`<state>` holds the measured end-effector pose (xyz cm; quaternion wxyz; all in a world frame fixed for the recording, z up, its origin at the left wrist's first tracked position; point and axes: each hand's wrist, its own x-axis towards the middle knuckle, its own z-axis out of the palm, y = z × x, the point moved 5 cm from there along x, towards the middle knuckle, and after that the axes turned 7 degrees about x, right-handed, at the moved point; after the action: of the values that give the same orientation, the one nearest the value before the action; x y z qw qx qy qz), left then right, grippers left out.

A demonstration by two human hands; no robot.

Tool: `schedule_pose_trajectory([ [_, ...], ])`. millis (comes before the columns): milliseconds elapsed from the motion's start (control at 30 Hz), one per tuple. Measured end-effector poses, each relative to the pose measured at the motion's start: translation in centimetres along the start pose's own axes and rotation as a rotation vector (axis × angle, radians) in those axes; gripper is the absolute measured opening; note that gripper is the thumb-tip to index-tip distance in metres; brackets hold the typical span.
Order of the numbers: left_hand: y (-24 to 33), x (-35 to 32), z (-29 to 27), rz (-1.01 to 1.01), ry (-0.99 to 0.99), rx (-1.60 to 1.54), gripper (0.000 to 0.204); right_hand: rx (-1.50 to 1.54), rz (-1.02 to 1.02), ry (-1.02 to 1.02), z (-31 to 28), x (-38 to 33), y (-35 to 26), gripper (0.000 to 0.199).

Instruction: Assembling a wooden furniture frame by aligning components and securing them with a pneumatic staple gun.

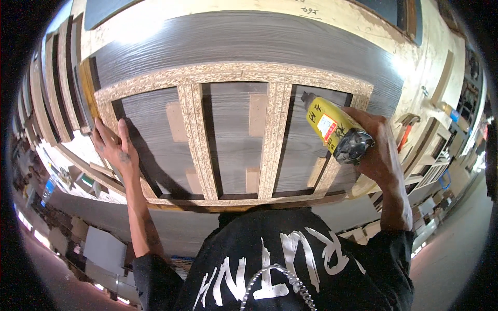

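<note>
A chipboard frame [228, 71] with crossbars stands on a grey wood-grain panel [244, 39]. Several small particleboard blocks [258, 115] sit against its bars. My left hand [115, 147] lies at the frame's left side, fingers apart, next to a brown wooden strip [89, 88]; it grips nothing. Over the right-hand bay, my right hand [376, 137] is wrapped round the handle of a yellow nail gun [329, 124] with a black nose and black rear cap. Its nose points away from me, above the panel; whether it touches anything I cannot tell.
Stacked board strips [54, 88] line the far left. A hammer [407, 129] with an orange part lies to the right on the pale worktable [425, 67]. Dark-faced panels [106, 10] rest along the far edge. Offcuts and boards [104, 249] cover the floor behind me at lower left.
</note>
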<state>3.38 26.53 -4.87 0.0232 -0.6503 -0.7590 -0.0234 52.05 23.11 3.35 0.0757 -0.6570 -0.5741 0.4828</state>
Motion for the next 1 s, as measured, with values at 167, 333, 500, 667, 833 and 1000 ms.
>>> schedule_pose_trajectory([
  [167, 1.0, -0.1, 0.5, -0.025, -0.067, -0.022, 0.069, -0.071, 0.002, -0.005, 0.9, -0.3, 0.4, 0.054],
  [333, 0.6, -0.2, 0.8, -0.030, -0.046, -0.060, 0.071, -0.149, 0.187, -0.077, 1.5, -0.1, 0.1, 0.044],
  [500, 1.0, 0.6, 0.1, -0.029, -0.060, -0.261, 0.062, -0.212, 0.227, -0.172, 2.1, 0.1, 0.0, 0.040],
  [667, 0.8, 0.8, -1.2, 0.090, -0.034, -0.089, 0.063, -0.164, 0.313, -0.070, 1.8, -0.4, -1.8, 0.045],
  [833, 0.2, -0.1, 0.0, 0.039, 0.102, -0.034, 0.065, -0.196, 0.173, 0.222, 4.2, -1.6, -1.9, 0.022],
  [1000, -3.2, -0.8, 0.1, -0.047, 0.179, -0.334, 0.033, -0.128, 0.116, 0.238, 8.2, -4.6, -4.4, 0.035],
])
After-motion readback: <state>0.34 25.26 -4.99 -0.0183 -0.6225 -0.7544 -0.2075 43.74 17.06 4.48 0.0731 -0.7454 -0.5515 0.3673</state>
